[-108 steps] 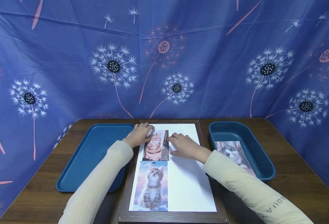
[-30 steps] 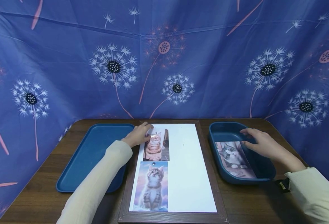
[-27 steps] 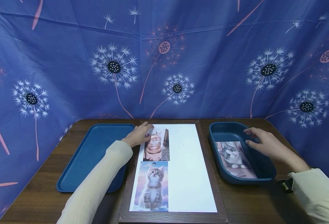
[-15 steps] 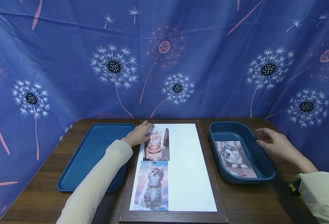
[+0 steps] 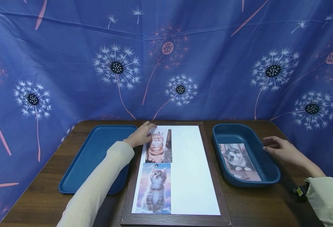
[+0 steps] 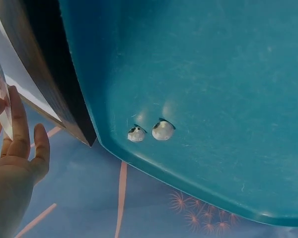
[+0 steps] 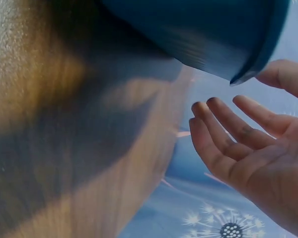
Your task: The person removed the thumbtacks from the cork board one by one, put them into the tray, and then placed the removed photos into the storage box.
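Note:
My left hand (image 5: 140,135) pinches the upper left edge of an orange cat photo (image 5: 156,150) between thumb and fingers. That photo stands over the upper left of a framed white board (image 5: 195,176). Directly below it, a grey kitten photo (image 5: 155,192) lies on the board, with a small shiny round stud (image 5: 156,165) near its top. My right hand (image 5: 288,154) is at the right rim of the deep blue bin (image 5: 271,173), holding nothing. In the right wrist view its fingers (image 7: 248,134) are loosely bent outside the bin, the thumb close to the rim.
Inside the bin lies a grey-and-white cat photo (image 5: 238,160). A shallow blue tray (image 5: 98,157) is left of the board; the left wrist view shows two shiny round studs (image 6: 162,130) in it. A blue dandelion-print cloth (image 5: 212,63) hangs behind the wooden table (image 5: 257,201).
My right hand left the orange cat photo's right edge, went over to the bin, then drifted outward to its right rim. The left hand stays on the photo's upper left edge.

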### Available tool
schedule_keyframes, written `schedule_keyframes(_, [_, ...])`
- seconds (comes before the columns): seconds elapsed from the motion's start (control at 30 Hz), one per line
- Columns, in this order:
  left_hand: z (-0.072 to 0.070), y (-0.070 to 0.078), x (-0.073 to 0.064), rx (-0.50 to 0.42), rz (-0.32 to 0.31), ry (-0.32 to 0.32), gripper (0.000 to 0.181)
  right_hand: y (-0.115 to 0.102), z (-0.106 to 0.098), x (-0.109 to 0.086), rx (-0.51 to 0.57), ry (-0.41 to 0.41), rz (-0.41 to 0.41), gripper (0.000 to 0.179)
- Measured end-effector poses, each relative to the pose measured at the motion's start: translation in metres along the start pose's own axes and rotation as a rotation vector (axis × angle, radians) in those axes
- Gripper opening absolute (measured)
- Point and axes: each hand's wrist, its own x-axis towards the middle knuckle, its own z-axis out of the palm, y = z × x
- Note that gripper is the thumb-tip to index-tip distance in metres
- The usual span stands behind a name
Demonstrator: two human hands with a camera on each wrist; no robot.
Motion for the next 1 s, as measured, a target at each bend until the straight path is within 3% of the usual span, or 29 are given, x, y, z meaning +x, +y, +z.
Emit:
schedule_keyframes(0.43, [-0.006, 0.001, 0.001, -0.135, 0.016, 0.004, 0.043, 0.01, 0.004, 0.005, 0.036, -0.039, 0.021, 0.05])
schedule_keyframes(0.67, [-0.009, 0.002, 0.003, -0.141, 0.004, -0.004, 0.043, 0.012, 0.004, 0.005, 0.113, -0.101, 0.07, 0.053])
schedule_keyframes(1.0, [-0.016, 0.003, 0.004, -0.162, 0.037, 0.016, 0.046, 0.013, 0.008, 0.007, 0.098, -0.093, 0.069, 0.053])
